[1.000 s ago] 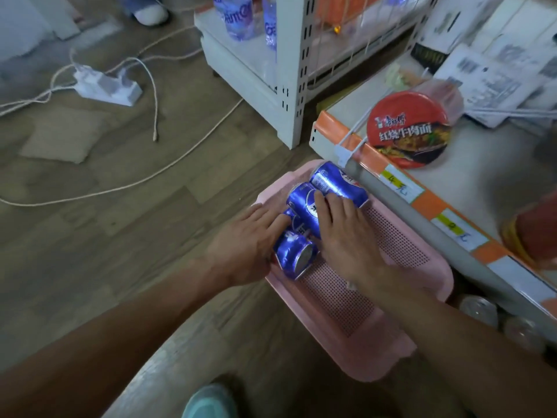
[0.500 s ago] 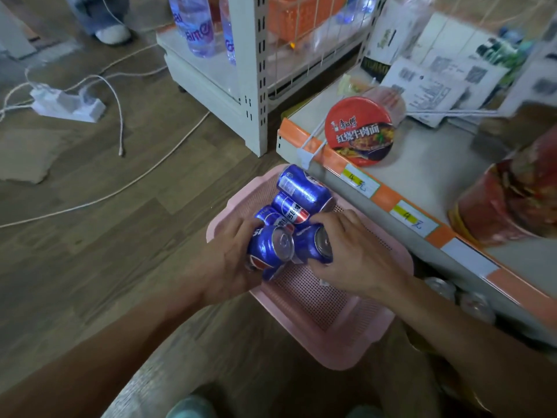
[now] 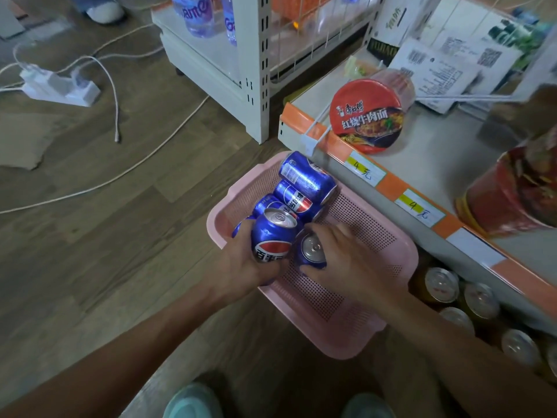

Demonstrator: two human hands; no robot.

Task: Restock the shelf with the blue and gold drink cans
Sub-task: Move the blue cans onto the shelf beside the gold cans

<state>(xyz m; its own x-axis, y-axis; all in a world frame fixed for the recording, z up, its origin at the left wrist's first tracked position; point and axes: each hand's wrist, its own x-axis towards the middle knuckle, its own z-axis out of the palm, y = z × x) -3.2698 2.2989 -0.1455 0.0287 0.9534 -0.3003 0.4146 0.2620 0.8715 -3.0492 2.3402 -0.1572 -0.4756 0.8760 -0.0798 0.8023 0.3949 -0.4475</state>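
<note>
The left hand (image 3: pixel 238 263) gripped one blue can (image 3: pixel 272 236) over the pink basket (image 3: pixel 355 342). Beside it, the right hand (image 3: pixel 349 257) clasped a second can (image 3: pixel 312 251). More loose cans (image 3: pixel 304 182) lay at the basket's far end, with the shelf (image 3: pixel 437 152) to the basket's right. The cans were likely full: rigid, slick and weighty, best held around the middle.

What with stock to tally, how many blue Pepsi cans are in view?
5 Pepsi cans: left hand holds one, right hand one, three lie in the pink basket; more may be hidden.
</note>
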